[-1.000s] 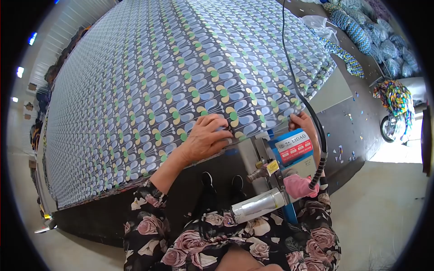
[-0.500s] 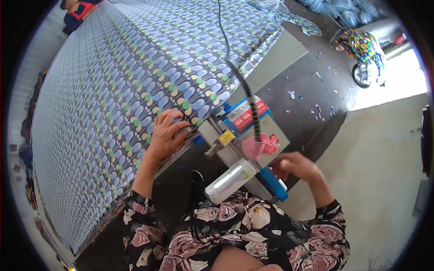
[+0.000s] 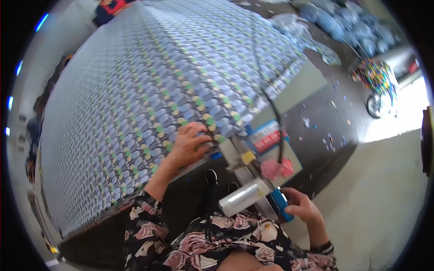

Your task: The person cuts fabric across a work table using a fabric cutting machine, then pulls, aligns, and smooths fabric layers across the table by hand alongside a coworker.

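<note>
Grey-blue patterned fabric (image 3: pixel 149 99), with green and cream dots, covers a wide table. My left hand (image 3: pixel 192 145) rests at its near edge, fingers bent and closed on the cloth beside the machine. At the table's corner stands a machine, perhaps a cloth cutter on a rail, with a silver cylinder (image 3: pixel 244 196) and a blurred red-and-white label (image 3: pixel 267 137). A pink cloth (image 3: pixel 275 169) is wrapped round the base of its black cable (image 3: pixel 276 110). My right hand (image 3: pixel 304 207) is closed around the blue handle (image 3: pixel 281 205) at the machine's near end.
Scraps litter the dark floor (image 3: pixel 316 140) to the right. Farther back lie bagged bundles (image 3: pixel 348 27) and a colourful cloth heap (image 3: pixel 375 77) above a wheel. Another person (image 3: pixel 110 10) is at the table's far left end. A pale panel (image 3: pixel 298 88) shows at the table's right end.
My right hand has moved from beside the machine's box onto the blue handle. My left hand stays at the fabric edge. The view has shifted, so the scene sits lower and farther right.
</note>
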{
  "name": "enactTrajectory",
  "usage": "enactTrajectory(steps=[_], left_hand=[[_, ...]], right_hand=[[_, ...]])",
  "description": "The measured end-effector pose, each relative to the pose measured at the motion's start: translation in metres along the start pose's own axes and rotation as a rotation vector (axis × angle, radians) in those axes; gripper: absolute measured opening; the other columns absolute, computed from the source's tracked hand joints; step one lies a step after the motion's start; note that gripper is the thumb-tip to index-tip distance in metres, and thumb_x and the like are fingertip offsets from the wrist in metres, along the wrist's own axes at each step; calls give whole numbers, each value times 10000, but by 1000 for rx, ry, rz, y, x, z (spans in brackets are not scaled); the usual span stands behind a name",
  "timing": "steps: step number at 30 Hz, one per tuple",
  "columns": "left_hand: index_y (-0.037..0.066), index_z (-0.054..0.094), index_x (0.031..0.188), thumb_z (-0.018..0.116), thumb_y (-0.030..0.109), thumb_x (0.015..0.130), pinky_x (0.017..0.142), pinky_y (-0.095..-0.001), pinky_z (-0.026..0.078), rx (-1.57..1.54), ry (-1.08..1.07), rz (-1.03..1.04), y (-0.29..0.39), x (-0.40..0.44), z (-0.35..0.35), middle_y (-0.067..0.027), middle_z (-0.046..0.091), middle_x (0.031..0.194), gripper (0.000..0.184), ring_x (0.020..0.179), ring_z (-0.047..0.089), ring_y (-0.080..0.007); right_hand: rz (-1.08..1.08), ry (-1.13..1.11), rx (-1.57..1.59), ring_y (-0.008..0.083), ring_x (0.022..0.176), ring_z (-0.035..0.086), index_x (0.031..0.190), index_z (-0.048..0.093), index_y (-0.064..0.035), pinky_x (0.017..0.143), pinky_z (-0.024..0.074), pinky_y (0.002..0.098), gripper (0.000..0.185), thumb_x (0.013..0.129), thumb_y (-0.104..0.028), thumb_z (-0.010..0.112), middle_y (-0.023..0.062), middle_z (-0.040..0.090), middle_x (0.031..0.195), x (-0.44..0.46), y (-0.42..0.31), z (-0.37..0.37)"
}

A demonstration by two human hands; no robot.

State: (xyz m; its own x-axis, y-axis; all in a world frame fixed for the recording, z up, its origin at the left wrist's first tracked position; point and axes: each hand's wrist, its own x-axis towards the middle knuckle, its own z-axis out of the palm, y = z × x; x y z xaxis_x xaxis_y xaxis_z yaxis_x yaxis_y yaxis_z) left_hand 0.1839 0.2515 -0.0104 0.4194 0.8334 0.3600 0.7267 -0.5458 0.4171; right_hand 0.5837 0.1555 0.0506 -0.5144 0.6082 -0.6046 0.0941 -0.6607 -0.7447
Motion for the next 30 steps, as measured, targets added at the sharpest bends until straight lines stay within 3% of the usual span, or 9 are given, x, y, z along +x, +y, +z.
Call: enactTrajectory(steps=[6, 8, 10, 14, 16, 18, 23, 27, 30], left_hand=[[144, 634, 937, 671, 218, 730, 943, -440, 335, -4, 19, -35, -1, -4, -1, -72, 517, 1130, 223, 1141, 434, -297], [142, 631, 935, 661, 246, 742, 939, -447, 334, -18, 10, -36, -1, -4, -5, -89, 513, 1137, 221, 1139, 432, -304], [146, 634, 958, 686, 245, 734, 918, -446, 351, -330, 173, -249, 1, -10, -2, -72, 506, 1135, 251, 1157, 421, -297], [144, 635, 955, 674, 261, 741, 931, -438, 357, -71, 77, -36, -6, -6, -2, -58, 510, 1120, 246, 1140, 432, -286], [133, 634, 947, 668, 254, 750, 933, -435, 354, -115, 65, -23, -7, -8, -1, -67, 505, 1117, 234, 1139, 432, -289], [128, 629, 948, 664, 244, 755, 929, -435, 355, -147, 74, -32, -5, -11, -1, -75, 501, 1118, 227, 1140, 430, -291], [111, 598, 953, 652, 206, 767, 930, -434, 343, -262, 62, -30, -11, -10, -7, -98, 483, 1117, 216, 1143, 418, -300], [109, 598, 960, 647, 199, 767, 945, -430, 330, -273, 32, -37, -12, -10, -8, -98, 481, 1118, 219, 1151, 408, -293], [113, 600, 963, 651, 202, 765, 947, -429, 328, -279, 72, -36, -11, -11, -6, -95, 481, 1123, 223, 1155, 404, -289]], right_hand=[[-102, 119, -4, 181, 619, 622, 1278, 370, 65, 584, 485, 272, 682, 727, -218, 656, 154, 637, 738, 45, -42, 35], [-170, 122, -23, 216, 538, 617, 1243, 387, 89, 491, 516, 295, 666, 740, -248, 664, 187, 615, 823, 83, -65, 51], [-243, 121, 8, 211, 535, 611, 1241, 386, 87, 473, 509, 300, 604, 787, -228, 630, 165, 601, 798, 132, -88, 62], [-375, 52, 40, 177, 591, 605, 1126, 495, 45, 468, 497, 285, 392, 866, -235, 584, 103, 592, 797, 264, -170, 99], [-435, -123, -220, 154, 677, 603, 964, 530, -15, 625, 504, 283, 346, 922, -357, 502, 95, 603, 835, 340, -224, 109], [-536, -60, -163, 236, 898, 609, 1188, 435, -42, 743, 493, 386, 554, 909, -520, 459, 137, 574, 1070, 408, -268, 135], [-715, 148, -511, 259, 1127, 510, 1382, 284, -51, 821, 451, 395, 675, 904, -490, 467, 166, 471, 1288, 428, -310, 147], [-789, 529, -909, 288, 1241, 433, 1349, 347, 20, 942, 406, 359, 686, 854, -395, 577, 205, 448, 1331, 434, -255, 19], [-316, 944, -1316, 381, 1190, 455, 1291, 381, 71, 987, 361, 442, 803, 740, -437, 671, 262, 426, 1327, 397, -178, -68]])
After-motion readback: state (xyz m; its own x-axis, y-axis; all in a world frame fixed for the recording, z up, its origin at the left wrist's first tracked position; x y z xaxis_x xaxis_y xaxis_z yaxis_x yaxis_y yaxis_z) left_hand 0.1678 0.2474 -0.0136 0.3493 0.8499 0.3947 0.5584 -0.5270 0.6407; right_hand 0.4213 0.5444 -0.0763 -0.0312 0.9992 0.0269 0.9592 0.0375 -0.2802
